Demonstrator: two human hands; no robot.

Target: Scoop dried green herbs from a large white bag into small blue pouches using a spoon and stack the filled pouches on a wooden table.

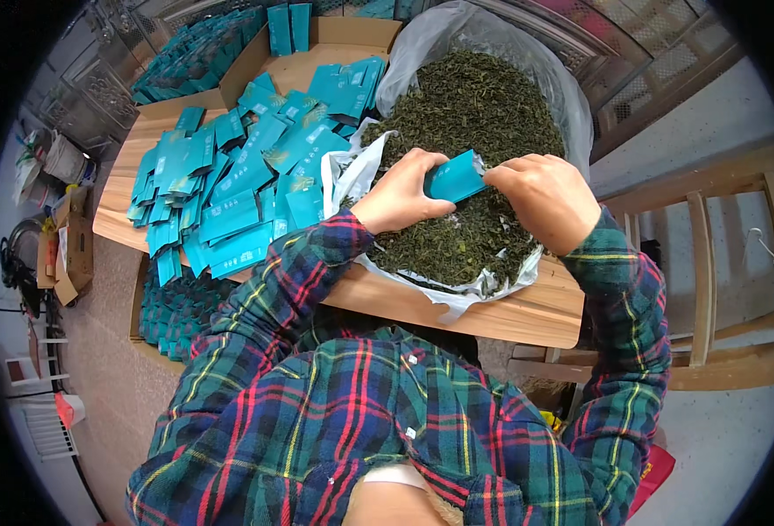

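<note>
A small teal pouch (454, 177) lies tilted between my hands, above a heap of dried green leaves (485, 98) in a large clear plastic bag (574, 98). My left hand (406, 191) grips the pouch's left end between thumb and fingers. At its right end, where a silvery inside shows, are the bent fingers of my right hand (544, 197); whether they pinch the rim or hold leaves is hidden. Crumpled white plastic (360, 167) edges the heap at the left and front. Many flat teal pouches (235, 177) are piled on the table to the left.
The wooden table (387, 292) has its front edge close to my body. At the back left stands a cardboard box (229, 82) of teal pouches. Another filled box (179, 315) sits below the table's left side. A wooden frame (702, 276) stands at the right.
</note>
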